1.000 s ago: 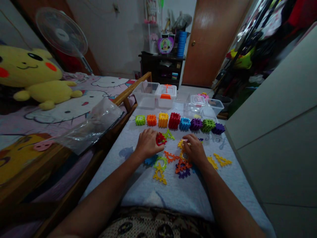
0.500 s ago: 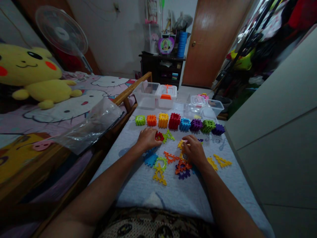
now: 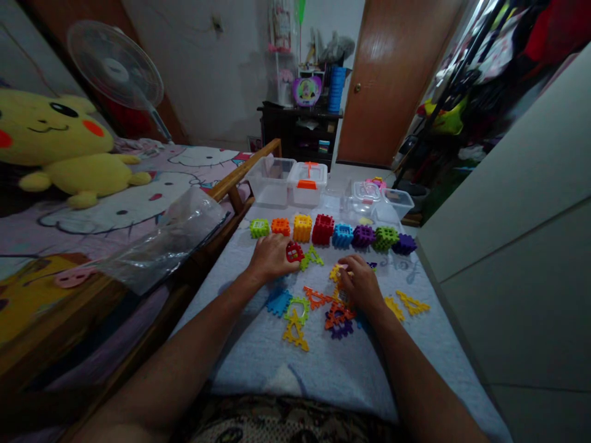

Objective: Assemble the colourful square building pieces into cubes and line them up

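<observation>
My left hand (image 3: 273,255) is closed on a red building tile (image 3: 294,251) with cut-out openings, held just above the cloth in front of the orange stack. A lime triangular tile (image 3: 312,257) lies right beside it. My right hand (image 3: 362,280) curls over a yellow building tile (image 3: 335,272), its fingertips bent against the edge; the palm hides part of the pieces below. Between and below my hands lie loose tiles: a blue one (image 3: 278,303), a lime frame (image 3: 298,310), a yellow triangle (image 3: 295,332), orange triangles (image 3: 339,314) and a purple piece (image 3: 342,329).
Stacks sorted by colour form a row across the table, among them a red stack (image 3: 323,229) and a yellow stack (image 3: 302,228). Clear plastic boxes (image 3: 271,184) stand behind. More yellow tiles (image 3: 412,303) lie at the right. A wooden bed rail (image 3: 244,169) borders the left.
My left hand has moved slightly forward, toward the row of stacks, carrying the red tile with it. My right hand stays almost in place over the yellow tile. The view has tilted a little.
</observation>
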A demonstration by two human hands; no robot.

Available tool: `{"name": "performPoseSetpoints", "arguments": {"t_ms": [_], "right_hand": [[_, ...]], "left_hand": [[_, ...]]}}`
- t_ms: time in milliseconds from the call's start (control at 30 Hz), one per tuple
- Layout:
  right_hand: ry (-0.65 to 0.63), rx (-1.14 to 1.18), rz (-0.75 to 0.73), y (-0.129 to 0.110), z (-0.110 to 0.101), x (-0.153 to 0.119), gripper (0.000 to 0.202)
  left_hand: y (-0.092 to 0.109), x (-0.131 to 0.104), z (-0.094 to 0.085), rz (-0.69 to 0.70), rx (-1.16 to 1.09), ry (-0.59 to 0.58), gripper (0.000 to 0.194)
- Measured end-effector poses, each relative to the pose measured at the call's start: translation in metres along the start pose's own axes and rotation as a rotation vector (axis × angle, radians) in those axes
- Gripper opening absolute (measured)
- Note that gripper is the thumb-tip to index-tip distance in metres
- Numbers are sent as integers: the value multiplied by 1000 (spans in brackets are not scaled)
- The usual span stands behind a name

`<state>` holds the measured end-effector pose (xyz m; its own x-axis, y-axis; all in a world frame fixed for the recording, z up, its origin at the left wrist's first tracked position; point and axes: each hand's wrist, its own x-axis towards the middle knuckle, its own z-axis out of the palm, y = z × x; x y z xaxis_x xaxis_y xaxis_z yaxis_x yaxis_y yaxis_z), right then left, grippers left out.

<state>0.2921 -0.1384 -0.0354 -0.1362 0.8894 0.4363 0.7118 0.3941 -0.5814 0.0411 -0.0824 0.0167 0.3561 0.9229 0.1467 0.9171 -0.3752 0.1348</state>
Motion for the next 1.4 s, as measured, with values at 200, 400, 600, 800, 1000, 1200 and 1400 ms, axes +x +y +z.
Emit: {"name": "performPoseSetpoints", "arguments": {"t_ms": [200,400,600,800,1000,1200,1400], "right_hand": [[15,-3,3,1,0,0,18],[36,5,16,2,-2,0,18],[40,23,37,4,-1,0,17],[26,19,40,4,-1,-1,17],[14,0,46,4,-2,-1,17],[7,5,49,4,-2,-1,18],[5,-9,43,4,-2,-1,18]], "left_hand": [[14,44,-40,189,-14,132,47],[30,108,-54,351,18,29,48],[40,137,-48,388,63,-149,51],[43,142,-46,368,104,-222,50],[44,146,-47,383,119,-284,51],[44,146,-47,376,140,-289,64],[41,149,-40,353,128,-294,58]]}}
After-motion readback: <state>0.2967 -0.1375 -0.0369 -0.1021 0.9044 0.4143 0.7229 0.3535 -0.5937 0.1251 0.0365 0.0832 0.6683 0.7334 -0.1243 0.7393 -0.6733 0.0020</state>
